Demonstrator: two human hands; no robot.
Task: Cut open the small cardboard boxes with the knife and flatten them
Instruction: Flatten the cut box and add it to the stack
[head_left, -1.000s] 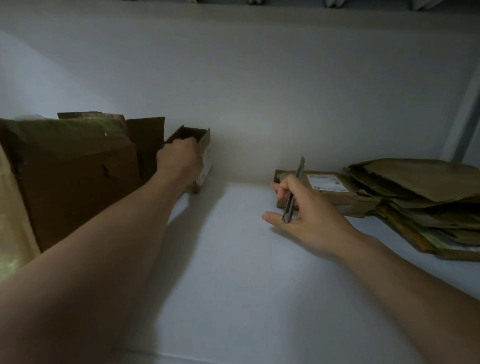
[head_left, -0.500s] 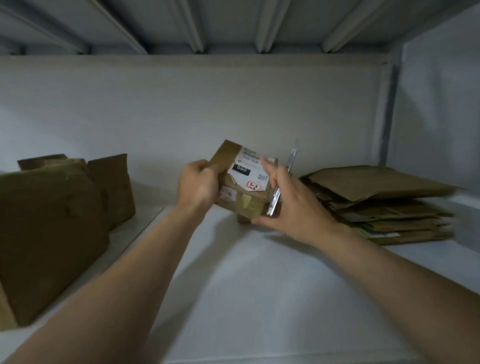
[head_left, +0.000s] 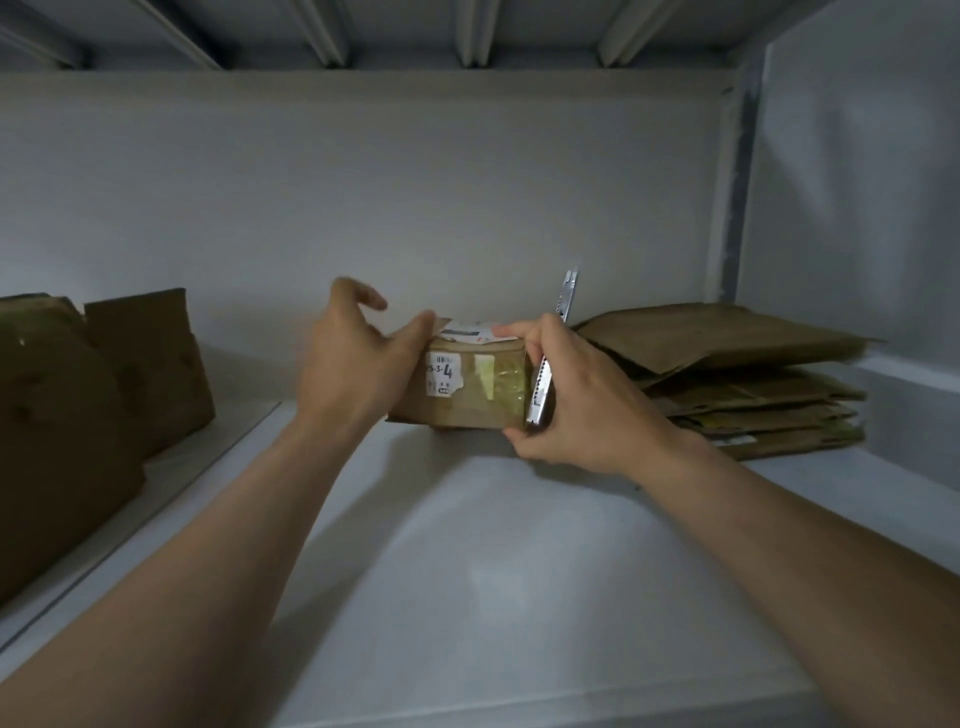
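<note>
box (head_left: 457, 410) 12 o'clock, on or just off shelf (head_left: 493, 571) | L hand (head_left: 353, 364) open, thumb at 9 o'clock end | R hand (head_left: 576, 405) grips 3 o'clock end + knife (head_left: 540, 387), upright | prob. light, stiff card, slick tape (head_left: 498, 384): hold by ends

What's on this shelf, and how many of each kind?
small box, held: 1
knife: 1
boxes on the left: 2 in view
pile of flattened cardboard: 1
Total: 5
</note>
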